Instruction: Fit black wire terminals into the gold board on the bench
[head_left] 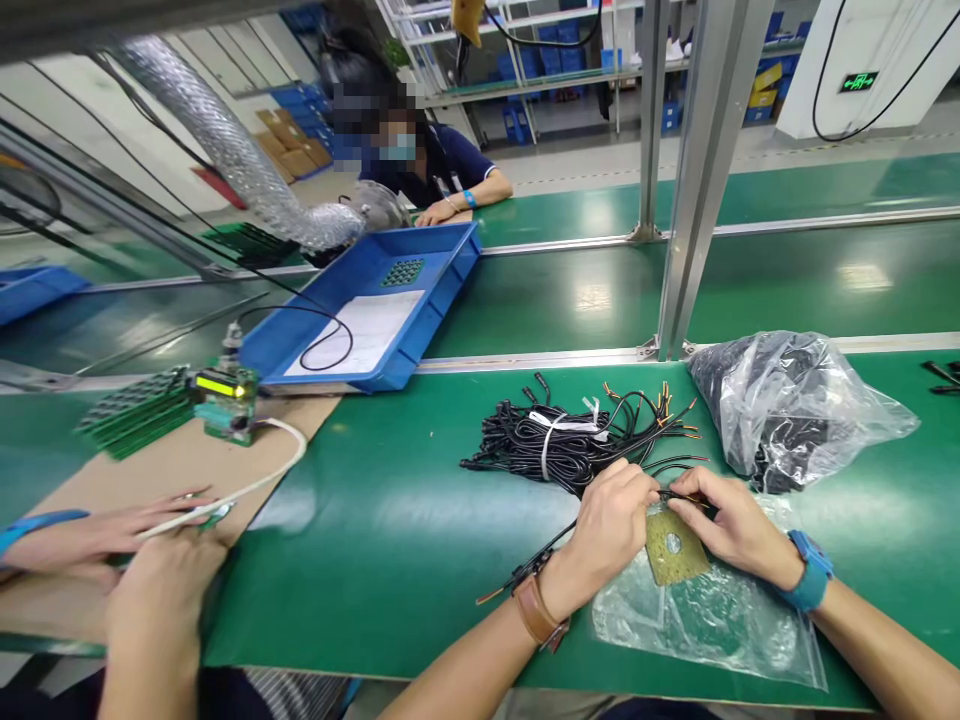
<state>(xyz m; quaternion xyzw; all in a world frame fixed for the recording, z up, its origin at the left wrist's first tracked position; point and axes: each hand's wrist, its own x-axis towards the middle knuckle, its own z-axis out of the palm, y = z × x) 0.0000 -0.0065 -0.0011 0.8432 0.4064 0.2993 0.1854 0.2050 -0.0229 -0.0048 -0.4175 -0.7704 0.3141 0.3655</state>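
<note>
My left hand (616, 520), with a brown strap on its wrist, is closed in a pinch on a thin black cable. Facing it, my right hand (731, 515), with a blue wristband, pinches the same black cable (664, 494) close to its wire end. Just under the fingertips lies a square yellowish plate (679, 560) with a round hole. It rests on a clear plastic bag (720, 630). Behind my hands sits a tied bundle of black cables (551, 440) with bare orange wire ends pointing right. Another cable end (495, 592) sticks out left of my left wrist.
A clear bag of black parts (787, 410) stands at the right, near a metal post (694, 190). A blue tray (390, 365) holds paper and a green board. At left, a co-worker's hands (165, 560) work beside a small display device (225, 390). Another person sits across.
</note>
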